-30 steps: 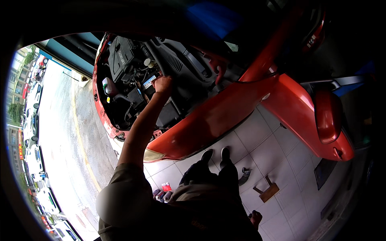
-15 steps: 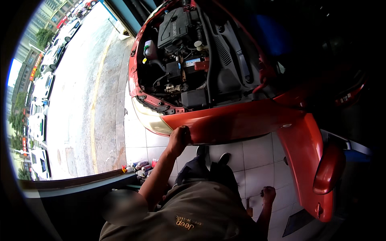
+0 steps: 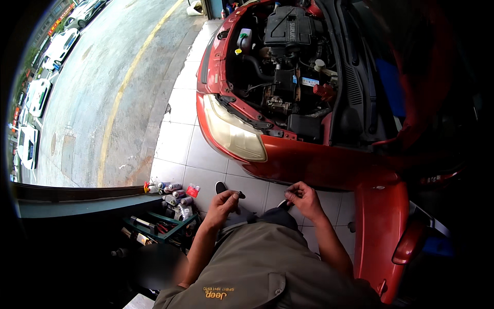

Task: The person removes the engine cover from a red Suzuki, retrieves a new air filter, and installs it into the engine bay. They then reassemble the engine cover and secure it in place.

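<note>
My left hand (image 3: 224, 207) is raised in front of my body, thumb and fingers pinched on a small dark piece (image 3: 241, 195) that is too small to name. A short way to its right, my right hand (image 3: 304, 200) is also closed in a pinch; what its fingertips hold, if anything, does not show. Both hands are apart from the red car (image 3: 309, 157), beside its front fender and yellowed headlight (image 3: 234, 129). The hood is up, baring the engine cover (image 3: 291, 26) and the battery (image 3: 310, 82).
The red front door (image 3: 380, 221) stands open at right, with its side mirror (image 3: 410, 246) sticking out. At left are several spray cans (image 3: 172, 191) and a green tool cart (image 3: 163, 232) with tools. Beyond the doorway, white cars (image 3: 62, 47) line a paved lane (image 3: 87, 103).
My left hand has left the fender edge and now holds a small dark piece. My right hand has come up from low at the right to near the left hand. The view has shifted.
</note>
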A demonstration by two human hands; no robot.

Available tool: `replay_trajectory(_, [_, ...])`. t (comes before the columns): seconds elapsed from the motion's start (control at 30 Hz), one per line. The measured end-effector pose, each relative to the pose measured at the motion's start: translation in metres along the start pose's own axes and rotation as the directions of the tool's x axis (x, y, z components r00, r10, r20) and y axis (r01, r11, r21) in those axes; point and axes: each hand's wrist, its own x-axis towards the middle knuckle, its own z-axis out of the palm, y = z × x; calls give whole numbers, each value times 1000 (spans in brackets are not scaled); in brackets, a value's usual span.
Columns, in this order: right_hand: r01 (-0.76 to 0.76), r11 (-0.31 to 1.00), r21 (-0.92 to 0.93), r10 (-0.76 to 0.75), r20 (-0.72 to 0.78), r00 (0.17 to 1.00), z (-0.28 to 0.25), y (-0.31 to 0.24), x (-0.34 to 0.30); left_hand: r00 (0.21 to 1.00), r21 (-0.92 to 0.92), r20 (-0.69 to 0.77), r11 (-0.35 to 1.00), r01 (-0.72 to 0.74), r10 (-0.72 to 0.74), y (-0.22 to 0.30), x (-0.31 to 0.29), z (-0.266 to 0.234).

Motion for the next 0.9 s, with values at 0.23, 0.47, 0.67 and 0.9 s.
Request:
replay_trajectory(0.23, [96, 986, -137, -64, 223, 973, 182, -49, 57, 984, 276, 163, 961, 25, -72, 71, -13, -114])
replay_trajectory(0.47, [332, 865, -376, -184, 378, 907, 271, -70, 110, 994, 265, 93, 964, 29, -55, 102, 3, -180])
replay_trajectory(0.67, [409, 827, -385, -206, 469, 859, 299, -83, 169, 996, 203, 0, 975, 89, -91, 133, 30, -205])
replay_trajectory(0.9, [418, 854, -309, -192, 561, 805, 326, -103, 272, 982, 85, -73, 980, 179, -173, 161, 105, -262])
